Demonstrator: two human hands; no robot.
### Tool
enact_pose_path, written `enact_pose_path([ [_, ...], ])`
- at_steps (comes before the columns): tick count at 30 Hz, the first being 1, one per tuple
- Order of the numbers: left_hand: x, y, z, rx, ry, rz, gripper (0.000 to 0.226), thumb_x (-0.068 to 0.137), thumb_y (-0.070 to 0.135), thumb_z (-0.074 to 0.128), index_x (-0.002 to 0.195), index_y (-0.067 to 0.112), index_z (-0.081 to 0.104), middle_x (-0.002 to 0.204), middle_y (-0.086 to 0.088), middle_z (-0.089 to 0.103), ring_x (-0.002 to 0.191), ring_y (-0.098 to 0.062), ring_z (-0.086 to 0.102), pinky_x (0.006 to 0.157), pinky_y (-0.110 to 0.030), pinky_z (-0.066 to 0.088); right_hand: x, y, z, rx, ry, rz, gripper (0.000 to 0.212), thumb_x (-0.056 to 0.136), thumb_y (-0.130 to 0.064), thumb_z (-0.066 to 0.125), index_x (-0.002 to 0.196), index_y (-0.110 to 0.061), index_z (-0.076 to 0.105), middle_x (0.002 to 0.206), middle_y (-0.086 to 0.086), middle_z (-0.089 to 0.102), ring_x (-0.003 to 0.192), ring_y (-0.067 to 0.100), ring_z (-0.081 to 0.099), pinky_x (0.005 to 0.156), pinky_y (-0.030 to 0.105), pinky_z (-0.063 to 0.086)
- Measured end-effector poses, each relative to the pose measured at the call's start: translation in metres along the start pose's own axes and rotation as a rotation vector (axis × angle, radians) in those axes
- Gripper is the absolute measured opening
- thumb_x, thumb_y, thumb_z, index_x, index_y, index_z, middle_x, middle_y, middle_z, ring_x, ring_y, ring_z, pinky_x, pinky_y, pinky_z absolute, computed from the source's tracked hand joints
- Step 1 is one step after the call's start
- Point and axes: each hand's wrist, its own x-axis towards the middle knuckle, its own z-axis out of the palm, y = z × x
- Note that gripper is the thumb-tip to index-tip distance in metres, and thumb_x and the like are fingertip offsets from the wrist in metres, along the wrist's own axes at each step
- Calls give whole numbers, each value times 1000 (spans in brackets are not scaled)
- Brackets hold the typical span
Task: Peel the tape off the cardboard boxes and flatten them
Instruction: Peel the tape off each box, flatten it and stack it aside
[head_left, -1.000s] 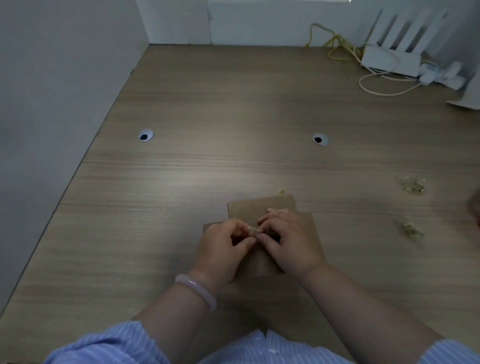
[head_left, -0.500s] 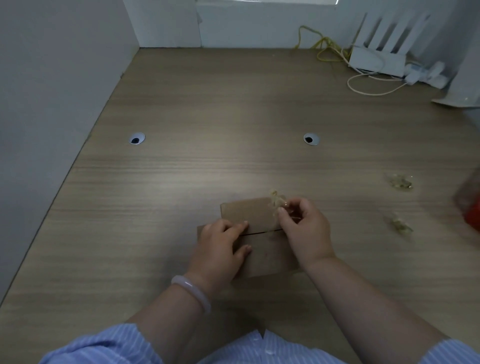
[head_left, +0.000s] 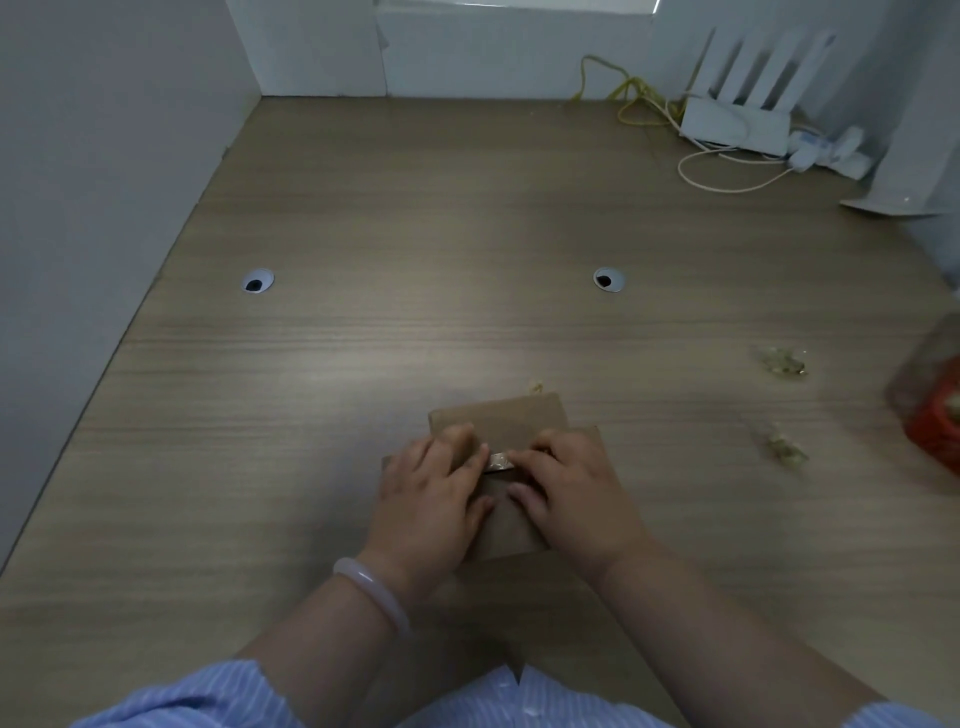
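Near the front edge of the desk (head_left: 363, 364), dead centre in front of the person, the cardboard box (head_left: 498, 421) lies pretty much squashed down already, one flap sticking out toward the far side. Both hands are on top of it. The left hand (head_left: 431, 499) lies across the left half, fingers fairly straight and close together, pressing down on the cardboard. My read is it's there as an anchor, so the box doesn't lift or slide when the tape gets pulled.

The right hand (head_left: 571, 493) is bent, fingertips (head_left: 522, 458) right at the end of a short shiny strip of tape (head_left: 497, 461) that runs along the seam between the two hands. Honestly can't tell if it has the end pinched or is only scratching at it to get an edge up.

Off to the right, well apart from the box, sit two crumpled wads of peeled tape (head_left: 782, 361) (head_left: 779, 447), so that side looks like the dump spot, close to the pulling hand. Something red and blurry (head_left: 930, 415) sits at the right edge; no idea what it is.

I'd guess this strip is what keeps the seam shut, so it has to go before the box goes fully flat.
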Motion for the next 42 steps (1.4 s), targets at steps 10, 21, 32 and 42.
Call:
enact_pose_path([
  [10, 1, -1, -1, 47, -126, 24, 53, 83, 50, 41, 124, 24, 63, 132, 5, 58, 107, -27, 55, 90, -41, 48, 12, 20, -21, 163, 7, 172, 7, 83, -15, 57, 87, -12, 61, 82, 9, 64, 80, 32, 59, 70, 34, 42],
  [21, 4, 0, -3, 69, -121, 40, 53, 81, 49, 41, 120, 23, 66, 128, 4, 60, 104, -27, 56, 87, -42, 51, 10, 46, -31, 272, 144, 372, 12, 79, -7, 66, 88, -14, 71, 90, 5, 71, 87, 26, 65, 75, 22, 41],
  [32, 1, 14, 0, 48, -102, -9, 52, 82, 37, 41, 128, 22, 60, 129, -5, 59, 113, -31, 53, 98, -41, 45, -1, 28, -15, 99, -34, 125, 33, 79, -37, 60, 103, -18, 71, 96, 3, 62, 94, 23, 55, 87, 25, 37],
  [42, -2, 13, 3, 99, -144, -1, 56, 86, 51, 40, 131, 23, 57, 134, -6, 55, 116, -30, 51, 100, -42, 44, 4, 48, -23, 806, 112, 833, 21, 88, -6, 64, 79, -24, 59, 78, 4, 66, 64, 15, 65, 69, 36, 57],
])
